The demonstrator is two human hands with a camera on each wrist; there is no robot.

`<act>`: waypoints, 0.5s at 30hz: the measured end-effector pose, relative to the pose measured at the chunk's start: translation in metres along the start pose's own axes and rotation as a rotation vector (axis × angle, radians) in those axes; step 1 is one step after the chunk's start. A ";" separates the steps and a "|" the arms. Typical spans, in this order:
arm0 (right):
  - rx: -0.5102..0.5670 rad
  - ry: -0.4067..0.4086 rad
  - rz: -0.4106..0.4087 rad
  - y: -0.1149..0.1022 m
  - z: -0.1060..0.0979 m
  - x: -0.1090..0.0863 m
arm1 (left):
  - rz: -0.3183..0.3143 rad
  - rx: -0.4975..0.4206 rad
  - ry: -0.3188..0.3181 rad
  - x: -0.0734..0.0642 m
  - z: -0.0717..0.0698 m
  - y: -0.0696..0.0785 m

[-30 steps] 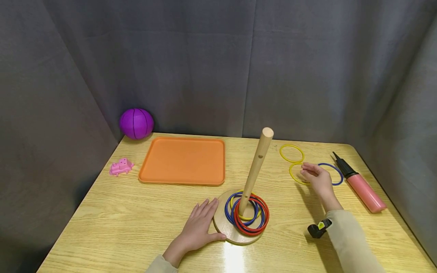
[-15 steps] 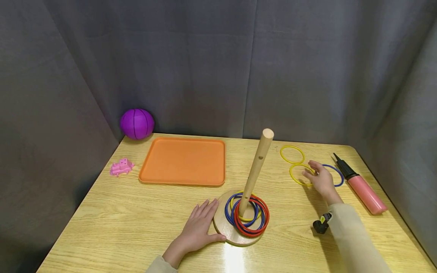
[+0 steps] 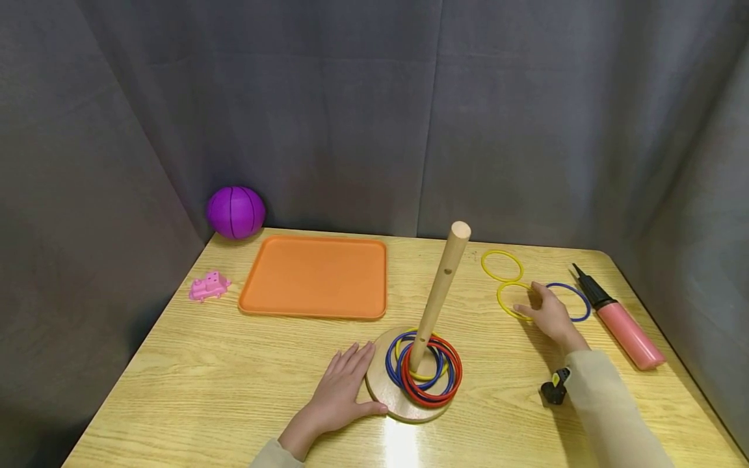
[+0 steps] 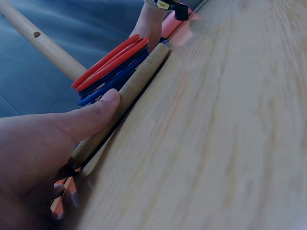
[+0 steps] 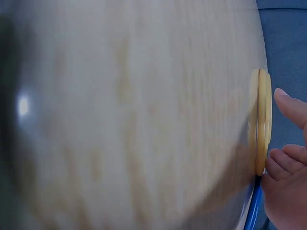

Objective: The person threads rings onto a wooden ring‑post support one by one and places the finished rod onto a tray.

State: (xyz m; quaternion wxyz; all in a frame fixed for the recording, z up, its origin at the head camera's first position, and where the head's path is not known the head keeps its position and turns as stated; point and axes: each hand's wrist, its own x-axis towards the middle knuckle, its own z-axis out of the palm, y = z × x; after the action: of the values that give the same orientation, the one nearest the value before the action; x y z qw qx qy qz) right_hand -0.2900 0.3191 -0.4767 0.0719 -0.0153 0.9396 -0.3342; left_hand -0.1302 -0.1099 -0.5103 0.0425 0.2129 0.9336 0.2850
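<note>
My left hand (image 3: 339, 393) lies flat with spread fingers against the left edge of a round wooden base (image 3: 383, 390). In the left wrist view its thumb (image 4: 98, 112) rests on the rim. A wooden post (image 3: 441, 286) rises from the base, with several red, blue and yellow rings (image 3: 430, 396) around its foot. To the right, my right hand (image 3: 552, 316) hovers over the near yellow ring (image 3: 504, 308), thumb and fingers apart. In the right wrist view nothing shows between thumb and fingers. A blue ring (image 3: 587, 303) lies just right of this hand, partly hidden.
Another yellow ring (image 3: 502, 252) lies farther back. A pink hand pump (image 3: 629, 333) with a black nozzle is at the right edge. On the left are an orange tray (image 3: 316, 276), a pink toy (image 3: 209, 286) and a purple ball (image 3: 236, 212). Grey curtains surround the table.
My right hand has shifted slightly right, then lowered, and its thumb and fingers have spread apart. My left hand stays at the base. The rings keep their places.
</note>
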 end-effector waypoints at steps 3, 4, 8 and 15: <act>-0.003 0.007 -0.011 0.001 0.001 -0.002 | -0.003 0.002 -0.003 0.000 0.000 0.000; -0.003 0.010 -0.014 0.001 0.002 -0.003 | -0.002 0.003 -0.002 0.000 0.000 0.000; -0.010 0.026 -0.042 0.000 0.003 -0.008 | -0.001 0.001 -0.002 0.000 0.000 0.000; -0.020 0.118 -0.076 -0.001 0.007 -0.014 | 0.000 0.010 0.003 0.000 0.000 0.000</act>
State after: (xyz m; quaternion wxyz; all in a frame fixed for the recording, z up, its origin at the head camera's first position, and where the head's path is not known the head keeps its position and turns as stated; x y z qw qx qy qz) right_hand -0.2750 0.3153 -0.4799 0.0038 -0.0319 0.9443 -0.3276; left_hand -0.1298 -0.1100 -0.5107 0.0401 0.2127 0.9351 0.2807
